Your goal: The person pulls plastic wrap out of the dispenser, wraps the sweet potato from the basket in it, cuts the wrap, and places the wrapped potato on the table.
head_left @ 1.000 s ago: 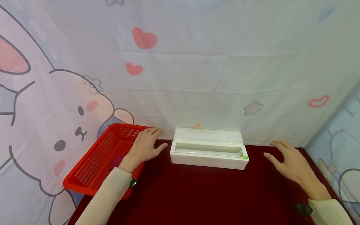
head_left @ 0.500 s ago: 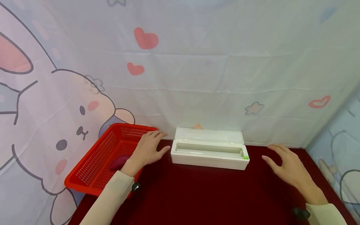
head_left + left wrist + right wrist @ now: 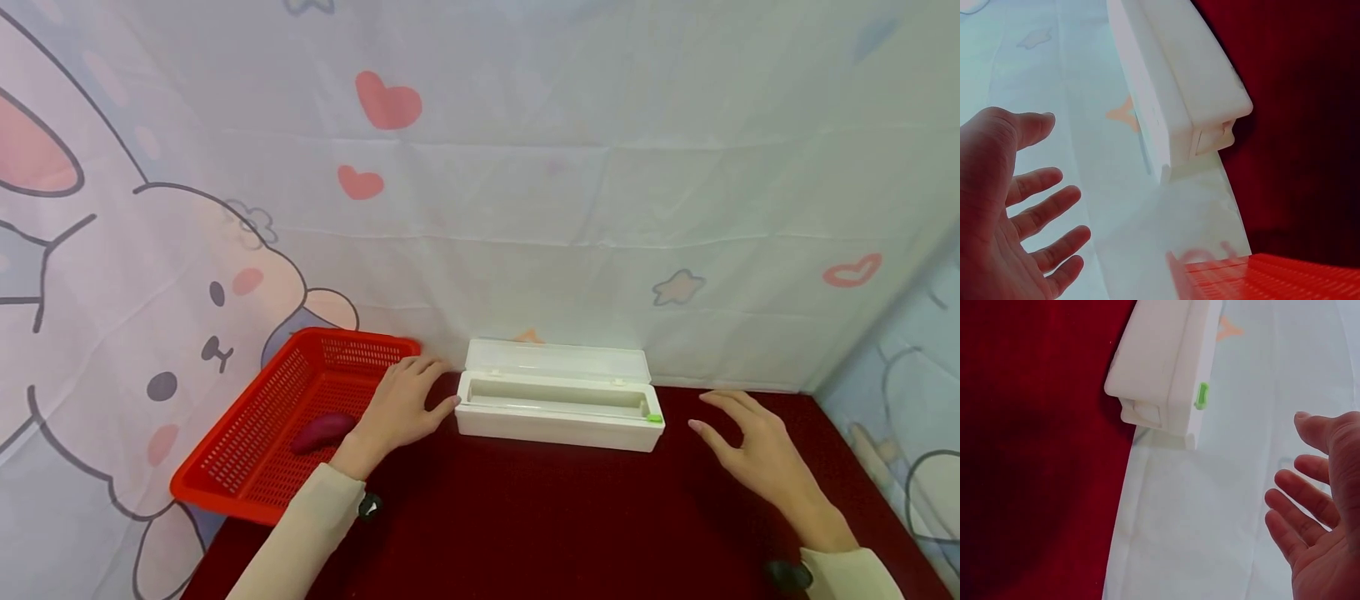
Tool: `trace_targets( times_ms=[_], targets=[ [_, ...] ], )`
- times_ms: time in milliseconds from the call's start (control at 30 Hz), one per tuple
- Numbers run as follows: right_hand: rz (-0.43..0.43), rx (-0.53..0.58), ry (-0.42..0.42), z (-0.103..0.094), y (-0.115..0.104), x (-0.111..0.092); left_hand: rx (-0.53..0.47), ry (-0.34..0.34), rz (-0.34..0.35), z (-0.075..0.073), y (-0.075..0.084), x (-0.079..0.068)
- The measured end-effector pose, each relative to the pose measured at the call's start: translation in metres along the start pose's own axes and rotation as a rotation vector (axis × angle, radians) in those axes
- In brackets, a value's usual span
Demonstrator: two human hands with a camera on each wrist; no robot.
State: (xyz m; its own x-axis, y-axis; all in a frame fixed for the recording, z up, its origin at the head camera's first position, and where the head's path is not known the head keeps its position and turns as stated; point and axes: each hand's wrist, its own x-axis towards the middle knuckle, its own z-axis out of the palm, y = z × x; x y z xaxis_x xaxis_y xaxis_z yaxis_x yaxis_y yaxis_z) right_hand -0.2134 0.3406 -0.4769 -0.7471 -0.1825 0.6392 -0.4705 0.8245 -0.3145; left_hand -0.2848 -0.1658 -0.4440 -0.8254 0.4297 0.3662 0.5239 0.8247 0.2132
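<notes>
A long white box (image 3: 555,429), which looks like a cling film dispenser, stands with its lid (image 3: 557,362) raised at the back. A green slider (image 3: 655,418) sits at the right end of its front bar. Whether a roll lies in the pale trough is hard to tell. My left hand (image 3: 401,407) holds nothing; its thumb is close to the box's left end, its fingers loosely spread. Off the right end, with a gap between, is my right hand (image 3: 765,450), also holding nothing, fingers relaxed. Both wrist views show the fingers apart from the box.
Left of my left hand lies a red plastic basket (image 3: 217,499) with a purple, sweet-potato-like thing (image 3: 324,432) in it. A dark red cloth (image 3: 555,517) covers the table. A printed white curtain (image 3: 540,200) hangs directly behind the box.
My left hand has moved right, closer to the box, uncovering more of the purple thing. My right hand has shifted left towards the other end. The box and basket stay put.
</notes>
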Motion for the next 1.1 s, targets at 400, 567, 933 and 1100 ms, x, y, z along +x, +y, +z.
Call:
trace_targets(
  times_ms=[400, 567, 933, 1100],
  targets=[
    [-0.002, 0.036, 0.018, 0.015, -0.005, -0.001, -0.013, 0.021, 0.016, 0.009, 0.003, 0.000],
    [-0.003, 0.044, 0.019, 0.020, -0.007, -0.001, -0.017, 0.033, 0.027, 0.014, 0.003, -0.002],
    [-0.005, 0.068, 0.014, 0.028, -0.008, -0.004, -0.042, 0.108, 0.058, 0.027, 0.010, -0.002],
    [-0.004, 0.068, 0.005, 0.034, -0.008, -0.006, -0.047, 0.116, 0.068, 0.032, 0.014, -0.003]
  ],
)
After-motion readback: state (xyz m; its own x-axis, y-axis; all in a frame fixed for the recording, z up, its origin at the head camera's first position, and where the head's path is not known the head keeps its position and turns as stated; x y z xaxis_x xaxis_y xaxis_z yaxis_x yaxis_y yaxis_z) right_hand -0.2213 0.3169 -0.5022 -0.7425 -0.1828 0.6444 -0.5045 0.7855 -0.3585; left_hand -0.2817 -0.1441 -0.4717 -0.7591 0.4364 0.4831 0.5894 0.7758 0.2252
